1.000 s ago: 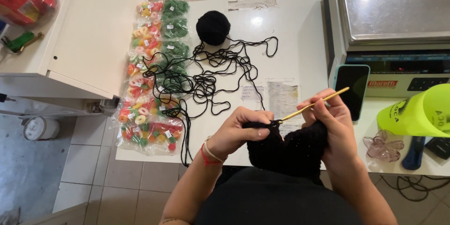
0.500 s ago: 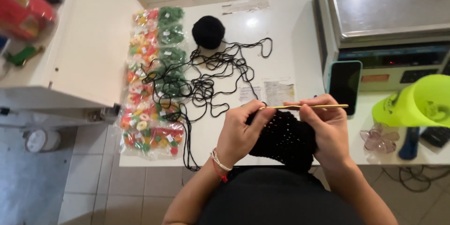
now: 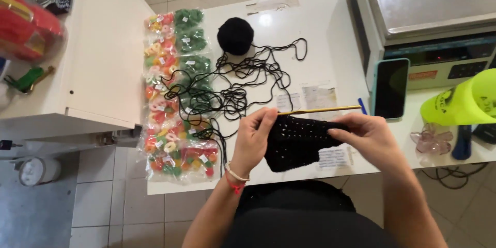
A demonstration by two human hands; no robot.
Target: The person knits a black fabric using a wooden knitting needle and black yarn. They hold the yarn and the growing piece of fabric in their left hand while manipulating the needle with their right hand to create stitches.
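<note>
- Fingers (image 3: 268, 119) of left hand (image 3: 254, 142) pinch black crochet piece (image 3: 297, 142) at its top edge, over the desk's (image 3: 320, 36) near edge.
- Right hand (image 3: 369, 137) closed on the piece's right side; gold hook (image 3: 320, 109) lies across the top.
- Loose yarn tangle (image 3: 232, 88) runs to ball (image 3: 235, 35): a snag there would likely jam the feed or drag candy bags (image 3: 173, 98).

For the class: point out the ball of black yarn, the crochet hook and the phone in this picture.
ball of black yarn (image 3: 235, 35): head view, middle of the ball.
crochet hook (image 3: 323, 109): head view, middle of the yellow shaft.
phone (image 3: 390, 88): head view, centre of the dark screen.
</note>
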